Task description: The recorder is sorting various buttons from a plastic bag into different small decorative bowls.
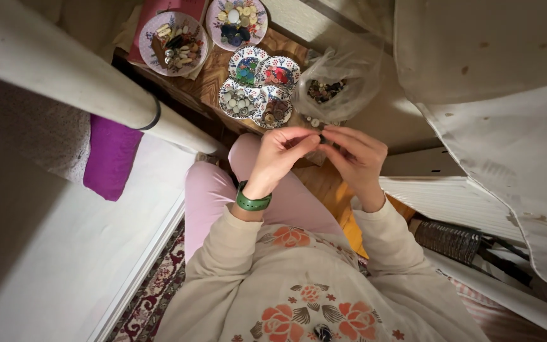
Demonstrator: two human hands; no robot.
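Observation:
My left hand [278, 155], with a green wristband, and my right hand [357, 159] meet fingertip to fingertip above my lap. Between them they pinch a small dark button [321, 137]; which hand bears it I cannot tell. Just beyond the fingers lies a clear plastic bag [340, 85] with several dark buttons inside. Left of the bag stands a four-part patterned dish [257, 85] with buttons sorted by colour in its bowls.
Two round patterned plates [173, 43] [236, 22] of mixed buttons sit at the far end of the small wooden table [213, 79]. A white bed edge with a purple cloth [110, 161] lies left. A white curtain [508, 126] hangs right, a radiator below it.

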